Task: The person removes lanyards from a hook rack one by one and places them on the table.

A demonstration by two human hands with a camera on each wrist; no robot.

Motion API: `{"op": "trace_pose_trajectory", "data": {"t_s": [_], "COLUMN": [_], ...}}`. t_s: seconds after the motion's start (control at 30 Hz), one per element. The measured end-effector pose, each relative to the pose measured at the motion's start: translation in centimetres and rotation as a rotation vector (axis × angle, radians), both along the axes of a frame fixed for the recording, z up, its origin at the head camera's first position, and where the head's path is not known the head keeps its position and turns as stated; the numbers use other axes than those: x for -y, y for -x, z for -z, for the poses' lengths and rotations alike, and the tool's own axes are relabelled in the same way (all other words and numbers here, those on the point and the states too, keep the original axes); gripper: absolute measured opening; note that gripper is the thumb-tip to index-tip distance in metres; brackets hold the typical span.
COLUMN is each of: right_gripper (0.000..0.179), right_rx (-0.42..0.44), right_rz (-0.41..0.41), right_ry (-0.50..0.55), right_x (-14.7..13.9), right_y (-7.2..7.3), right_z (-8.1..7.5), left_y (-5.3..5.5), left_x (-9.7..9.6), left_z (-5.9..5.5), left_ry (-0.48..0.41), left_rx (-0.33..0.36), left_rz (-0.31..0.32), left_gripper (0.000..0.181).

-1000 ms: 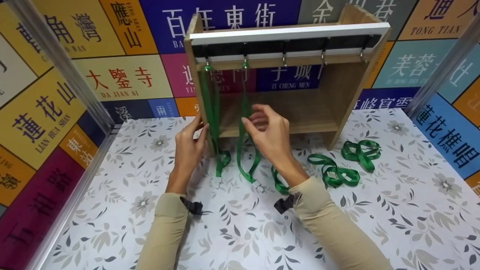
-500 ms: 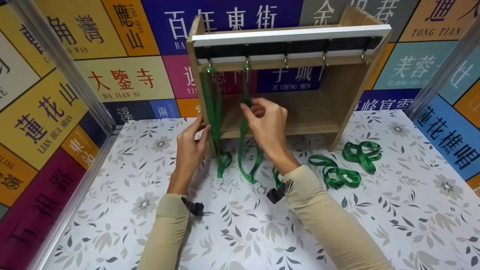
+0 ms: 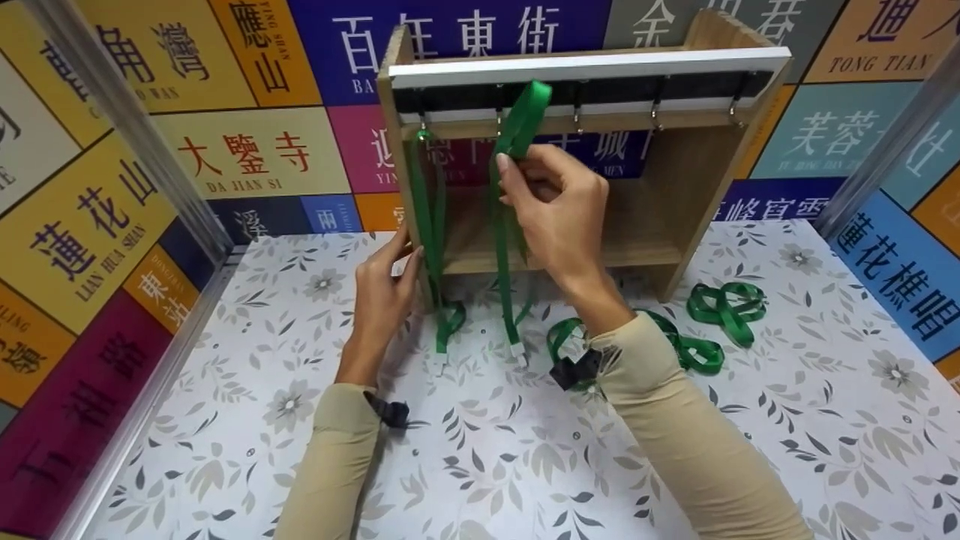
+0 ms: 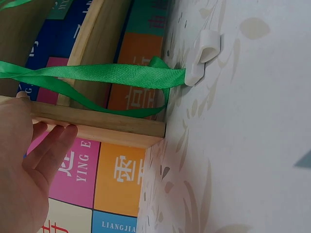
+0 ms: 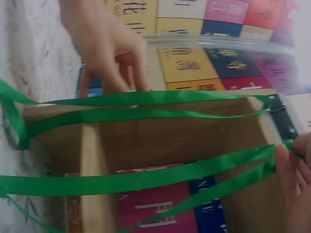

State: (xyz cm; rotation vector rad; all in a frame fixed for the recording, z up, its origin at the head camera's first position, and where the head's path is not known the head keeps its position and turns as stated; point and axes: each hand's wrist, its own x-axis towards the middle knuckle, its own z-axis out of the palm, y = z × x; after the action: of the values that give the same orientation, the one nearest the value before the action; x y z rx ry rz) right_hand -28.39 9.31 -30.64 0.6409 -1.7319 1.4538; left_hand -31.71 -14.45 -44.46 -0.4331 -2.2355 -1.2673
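My right hand [image 3: 566, 202] pinches a green lanyard [image 3: 504, 262] near its top, in front of the wooden rack's second hook from the left. The lanyard's loop stands up above my fingertips, and its white clip [image 3: 518, 352] hangs down at the table. Whether the loop still touches the hook cannot be told. My left hand [image 3: 381, 292] grips the left side panel of the wooden rack [image 3: 660, 161], thumb on one face and fingers on the other in the left wrist view. Beside it another green lanyard [image 4: 116, 74] hangs from the first hook [image 3: 422, 120].
Three bare hooks follow to the right on the rack's bar, among them a middle hook [image 3: 578, 120]. Several coiled green lanyards lie on the floral tabletop [image 3: 480, 465], one coiled lanyard [image 3: 726, 311] farthest right. Panels with large lettering [image 3: 255, 154] stand behind and at the sides.
My right hand has taken hold of the second lanyard and raised it, its loop now standing above the hook level. Its clip has shifted slightly. My left hand stays at the side panel.
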Motion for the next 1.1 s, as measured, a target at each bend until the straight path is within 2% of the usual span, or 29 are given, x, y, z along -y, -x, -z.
{"op": "trace_pose_trajectory", "data": {"t_s": [0.13, 0.27, 0.53, 0.67, 0.83, 0.97, 1.1], "right_gripper": [0.015, 0.015, 0.013, 0.014, 0.019, 0.017, 0.015], "right_rx": [-0.028, -0.013, 0.12, 0.209, 0.323, 0.402, 0.454], "right_rz": [-0.042, -0.085, -0.339, -0.418, -0.388, -0.312, -0.222], "right_ry": [0.0, -0.024, -0.108, -0.168, -0.262, -0.337, -0.363], "right_x": [-0.6, -1.4, -4.2, -5.4, -6.4, -6.7, -6.7], "right_y": [-0.6, -1.3, -3.6, -4.6, -5.0, -4.5, -3.5], "right_z": [-0.9, -1.2, 1.0, 1.8, 3.0, 4.4, 5.8], "left_y": [0.0, 0.0, 0.1, 0.1, 0.0, 0.0, 0.0], "left_x": [0.0, -0.1, 0.0, 0.0, -0.1, 0.0, 0.0], "left_z": [0.0, 0.1, 0.2, 0.1, 0.1, 0.2, 0.1], "left_ry": [0.004, -0.001, -0.001, 0.002, 0.007, -0.002, -0.006], "left_rx": [-0.014, -0.016, -0.01, 0.005, 0.015, 0.019, 0.006], "left_rz": [0.002, 0.009, 0.002, -0.006, -0.02, -0.019, -0.014], "left_gripper": [0.054, 0.054, 0.053, 0.055, 0.054, 0.054, 0.053]}}
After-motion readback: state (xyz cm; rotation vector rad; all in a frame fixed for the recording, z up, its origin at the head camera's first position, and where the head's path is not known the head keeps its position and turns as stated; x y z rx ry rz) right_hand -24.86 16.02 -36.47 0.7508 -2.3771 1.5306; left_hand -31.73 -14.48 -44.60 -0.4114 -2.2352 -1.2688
